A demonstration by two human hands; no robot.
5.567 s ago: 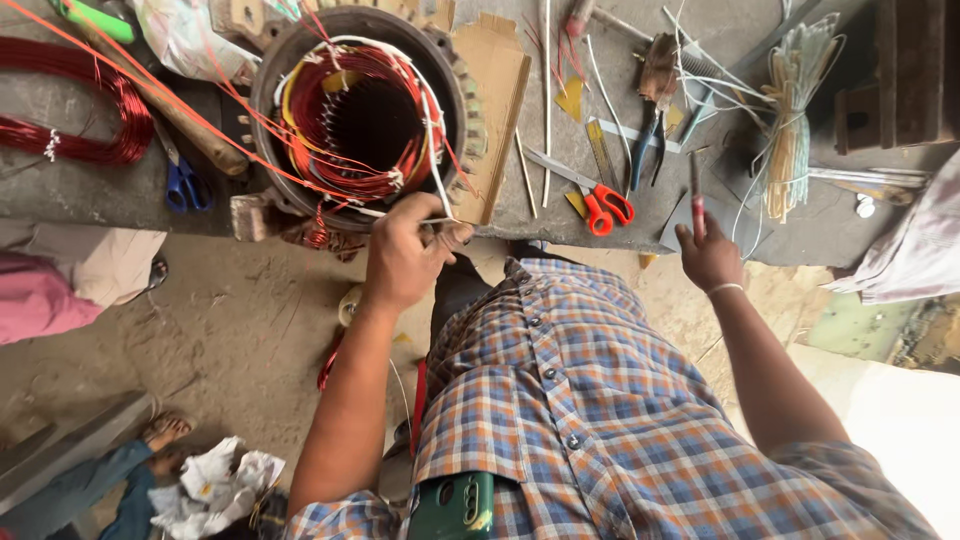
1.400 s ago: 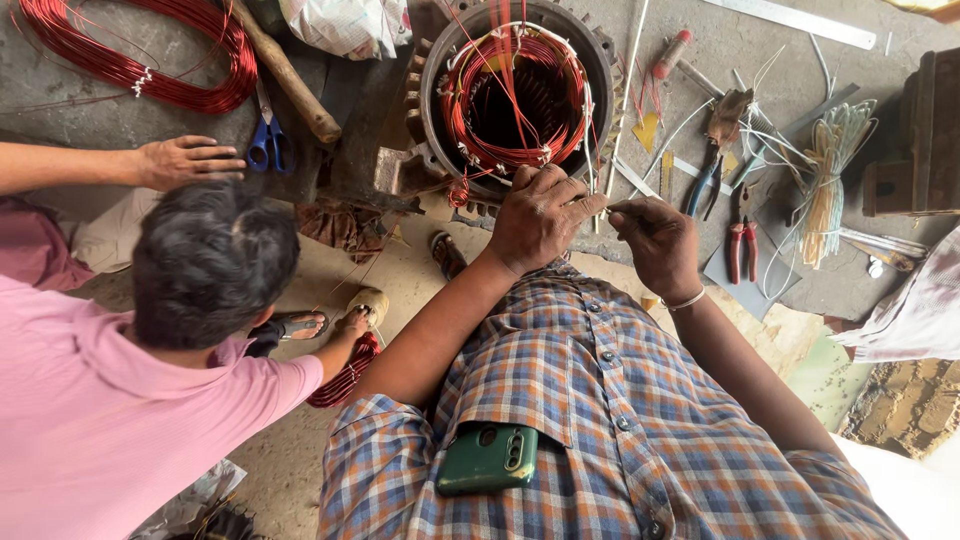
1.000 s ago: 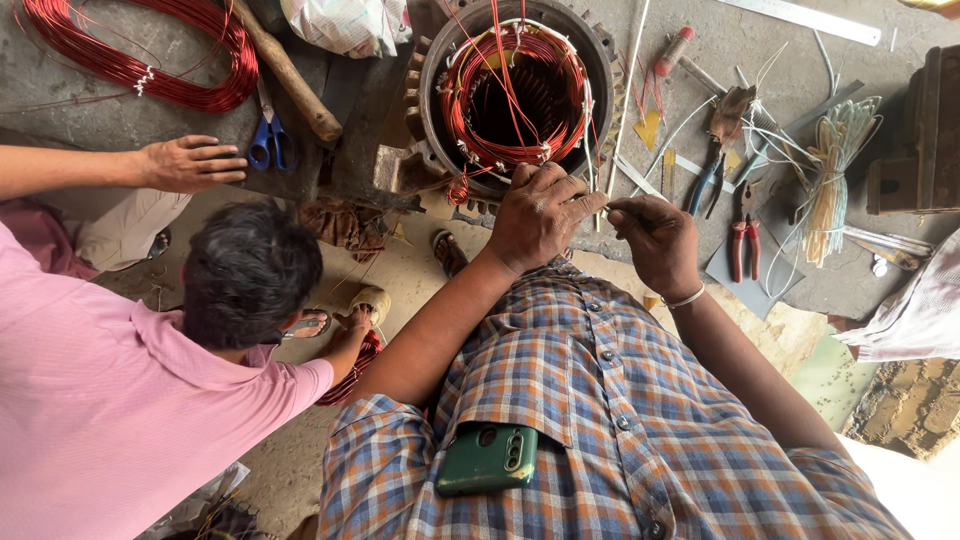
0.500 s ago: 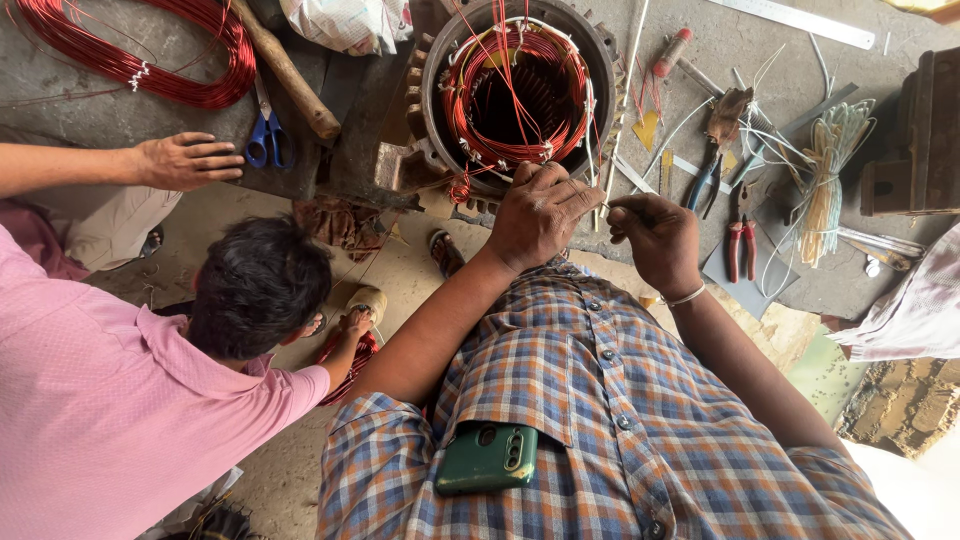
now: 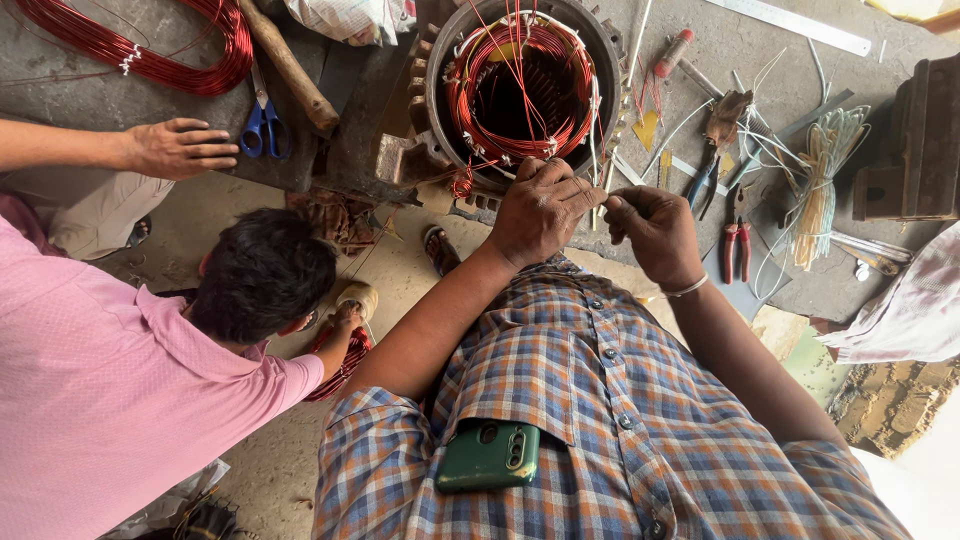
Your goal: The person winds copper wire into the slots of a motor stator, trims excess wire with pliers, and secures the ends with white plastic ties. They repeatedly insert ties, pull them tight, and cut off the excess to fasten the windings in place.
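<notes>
A round motor stator (image 5: 520,85) wound with red copper wire sits on the grey bench. My left hand (image 5: 540,205) rests on its near rim, fingers closed around thin pale wire leads (image 5: 600,185). Just to the right, touching it, my right hand (image 5: 655,230) pinches the same leads. A co-worker in a pink shirt (image 5: 90,390) bends down at my left, with one hand (image 5: 180,148) flat on the bench and the other hand (image 5: 345,305) low by a red wire coil on the floor.
Blue scissors (image 5: 262,125), a red wire coil (image 5: 140,50) and a wooden handle (image 5: 290,65) lie at the left. Red-handled pliers (image 5: 735,235), a pale string bundle (image 5: 820,170), a screwdriver (image 5: 672,50) and a dark metal block (image 5: 920,140) lie at the right. A green phone (image 5: 490,455) sits in my shirt pocket.
My right hand has come in from the bench tools to meet my left hand at the stator rim. The co-worker has appeared and bent lower, head moving rightwards.
</notes>
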